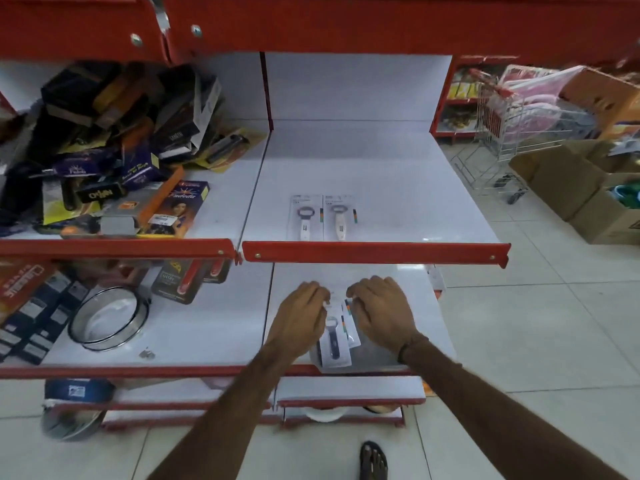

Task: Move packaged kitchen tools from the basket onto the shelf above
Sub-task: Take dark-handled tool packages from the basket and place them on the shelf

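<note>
A: Head view: both hands down on the lower shelf [349, 278], over a small stack of carded tools [334, 344]. Left hand [299, 315] and right hand [382, 311] curl fingers onto the top edges of the cards, likely to separate one.

B: Gripped?

A: Can't tell; fingertips touch the cards, nothing lifted. No basket visible.

B: Target?

A: Upper shelf [398, 174], directly above. Two carded tools [322, 218] already lie flat there, side by side near the red front lip [374, 252], handles toward it. Looks like a row being built; free space right of them.
</note>
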`<state>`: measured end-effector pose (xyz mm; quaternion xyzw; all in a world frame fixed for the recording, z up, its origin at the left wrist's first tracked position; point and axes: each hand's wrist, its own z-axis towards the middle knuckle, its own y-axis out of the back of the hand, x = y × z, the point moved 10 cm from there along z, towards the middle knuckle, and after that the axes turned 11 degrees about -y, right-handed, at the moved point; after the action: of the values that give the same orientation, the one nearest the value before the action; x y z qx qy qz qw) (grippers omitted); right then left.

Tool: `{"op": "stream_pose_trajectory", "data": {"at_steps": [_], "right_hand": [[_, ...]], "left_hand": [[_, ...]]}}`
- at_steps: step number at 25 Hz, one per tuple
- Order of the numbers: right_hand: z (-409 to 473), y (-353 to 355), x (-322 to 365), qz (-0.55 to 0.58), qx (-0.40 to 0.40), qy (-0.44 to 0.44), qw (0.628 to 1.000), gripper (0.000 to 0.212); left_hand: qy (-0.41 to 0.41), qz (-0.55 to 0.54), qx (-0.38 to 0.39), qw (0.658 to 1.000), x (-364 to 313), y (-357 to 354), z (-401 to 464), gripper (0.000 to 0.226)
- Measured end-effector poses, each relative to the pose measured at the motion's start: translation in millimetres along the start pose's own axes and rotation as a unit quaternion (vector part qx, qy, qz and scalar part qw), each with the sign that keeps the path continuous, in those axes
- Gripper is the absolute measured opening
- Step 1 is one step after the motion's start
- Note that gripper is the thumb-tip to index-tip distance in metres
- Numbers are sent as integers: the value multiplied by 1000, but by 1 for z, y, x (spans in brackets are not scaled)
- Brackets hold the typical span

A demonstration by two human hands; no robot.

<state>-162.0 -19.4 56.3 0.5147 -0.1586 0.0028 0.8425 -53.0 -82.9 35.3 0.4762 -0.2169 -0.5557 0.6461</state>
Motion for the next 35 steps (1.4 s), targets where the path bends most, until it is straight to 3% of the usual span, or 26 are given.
{"op": "stream_pose_trajectory", "data": {"at_steps": [3,5,8,11,13,17,21,24,28,31,35], "right_hand": [[-11,-71,-45,-58,186,-120,974,40],[-8,-102,-63,-47,252,-168,952,50],[14,-142,-74,-61,305,-158,937,62],[38,-176,-71,-75,330,-110,935,73],[48,-187,-64,-76,310,-72,945,71],[61,-172,-65,-40,238,-65,968,38],[49,-147,-78,-34,252,-117,960,34],[30,-125,-82,43,270,-190,943,29],[3,-80,-64,104,248,-225,936,21],[-1,-27,-45,69,166,-175,968,32],[8,68,-18,17,37,-102,994,37]], "left_hand": [[132,-28,163,977,41,-72,-28,39],[144,-26,209,967,51,-100,-31,52],[154,-4,240,959,66,-132,-24,62],[177,-1,206,962,82,-141,-12,56],[181,-1,166,969,89,-139,-3,48],[185,18,151,971,93,-129,10,33],[170,-10,156,973,79,-110,17,24],[166,-83,166,969,57,-93,18,15],[126,-125,182,967,9,-56,11,20],[101,-141,145,974,-17,-13,13,25],[5,-116,53,992,-60,70,42,36]]}}
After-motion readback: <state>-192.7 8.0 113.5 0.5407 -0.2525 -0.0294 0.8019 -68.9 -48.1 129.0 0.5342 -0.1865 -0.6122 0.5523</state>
